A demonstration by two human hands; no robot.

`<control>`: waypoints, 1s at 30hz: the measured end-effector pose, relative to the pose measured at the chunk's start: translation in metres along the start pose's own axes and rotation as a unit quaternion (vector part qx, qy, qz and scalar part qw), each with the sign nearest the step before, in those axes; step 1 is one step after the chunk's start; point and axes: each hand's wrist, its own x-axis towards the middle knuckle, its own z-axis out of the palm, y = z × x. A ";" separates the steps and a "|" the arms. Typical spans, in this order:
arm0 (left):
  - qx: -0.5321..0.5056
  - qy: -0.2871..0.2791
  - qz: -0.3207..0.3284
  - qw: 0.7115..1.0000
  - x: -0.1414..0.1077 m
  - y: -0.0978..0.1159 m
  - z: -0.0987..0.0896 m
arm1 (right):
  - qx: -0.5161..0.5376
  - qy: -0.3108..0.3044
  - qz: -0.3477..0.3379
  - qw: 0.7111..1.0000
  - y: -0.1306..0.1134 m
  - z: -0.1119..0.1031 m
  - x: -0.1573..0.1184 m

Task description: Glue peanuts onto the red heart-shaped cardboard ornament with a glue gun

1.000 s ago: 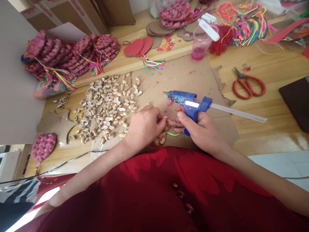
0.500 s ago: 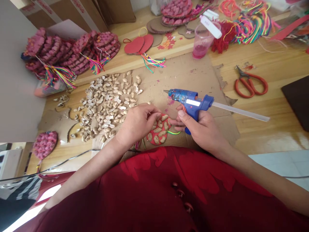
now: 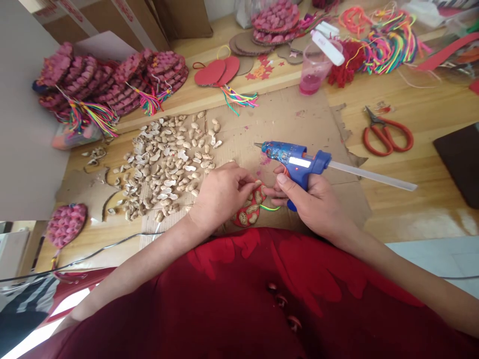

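My right hand (image 3: 318,199) is wrapped round the handle of a blue glue gun (image 3: 299,162), its nozzle pointing left and a clear glue stick (image 3: 374,177) jutting from its back. The outstretched fingertips of that hand reach the right edge of a red disc (image 3: 238,220) covered with several peanut shells (image 3: 253,218). Over the disc's upper left part lies my left hand (image 3: 223,192), thumb and forefinger pinched at a peanut shell (image 3: 258,184) near the top edge. The left hand hides much of the disc. Green and yellow cords (image 3: 270,208) stick out at its right.
Loose peanut shells (image 3: 164,164) spread over the cardboard sheet (image 3: 284,119) on the left. Orange-handled scissors (image 3: 389,132) lie right. Behind stand a cup of pink liquid (image 3: 310,82), red discs (image 3: 211,73) and pink decorated stacks (image 3: 93,77). A black cord (image 3: 112,244) crosses the front left.
My left hand has shifted slightly right, covering more of the disc, with its fingertips at the shell near the top edge. The glue gun stays nearly where it was.
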 end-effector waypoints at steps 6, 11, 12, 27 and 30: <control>-0.007 -0.008 -0.006 1.000 0.001 0.002 -0.001 | 0.005 -0.001 0.000 1.000 0.004 -0.001 0.002; -0.022 -0.020 -0.004 1.000 0.001 0.003 -0.002 | 0.007 -0.004 0.000 1.000 0.004 -0.001 0.002; -0.023 -0.020 -0.002 1.000 0.001 0.002 -0.002 | 0.007 -0.002 0.001 1.000 0.004 -0.001 0.002; -0.110 0.055 0.000 0.992 -0.010 -0.022 -0.002 | 0.012 0.001 -0.009 1.000 0.003 -0.002 0.003; -0.120 0.044 -0.009 0.992 -0.012 -0.023 0.000 | 0.013 -0.006 -0.005 1.000 0.002 -0.002 0.003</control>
